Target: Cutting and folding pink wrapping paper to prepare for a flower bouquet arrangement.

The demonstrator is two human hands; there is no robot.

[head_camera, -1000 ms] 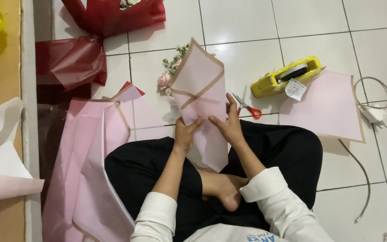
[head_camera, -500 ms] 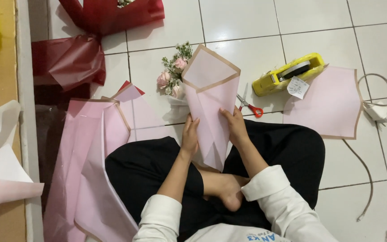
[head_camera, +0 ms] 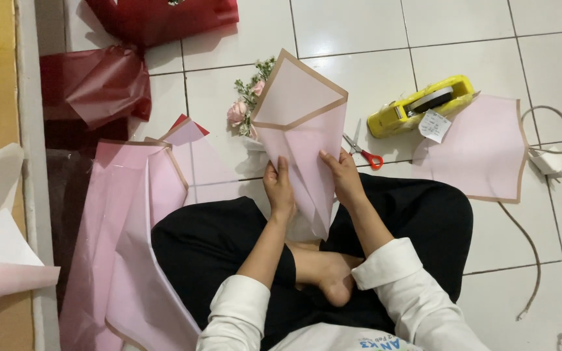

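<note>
Landmark: the folded pale pink wrapping sheet with a tan border (head_camera: 300, 140), held upright over the lap of the person sitting cross-legged on the white tiled floor (head_camera: 359, 39); every place below is given from this sheet.
Left hand: the left hand (head_camera: 279, 188) clasps the sheet's lower left edge, fingers laid flat along the fold and thumb behind, so it has hold of the paper, seemingly to keep the crease from springing open.
Right hand: the right hand (head_camera: 341, 179) grips the lower right edge, thumb on the front face and fingers curled behind; gripped from both sides, the sheet keeps its cone-like shape.
Flowers: a small bunch of pink roses with green sprigs (head_camera: 247, 104) shows just past the sheet's upper left edge, partly hidden behind it; I cannot tell whether they touch it.
Scissors: small red-handled scissors (head_camera: 361, 151) lie on the floor just right of the sheet, within easy reach.
Tape: a yellow tape dispenser (head_camera: 422, 104) rests further right, beside a loose flat pink sheet (head_camera: 482, 153).
Spare paper: a pile of long pink wrapping sheets (head_camera: 128, 240) spreads on the floor to the left, beside the knee.
Red wrap: crumpled dark red paper (head_camera: 95, 84) lies well apart, to the upper left.
Cable: a white charger with cord (head_camera: 549, 159) sits far right.
</note>
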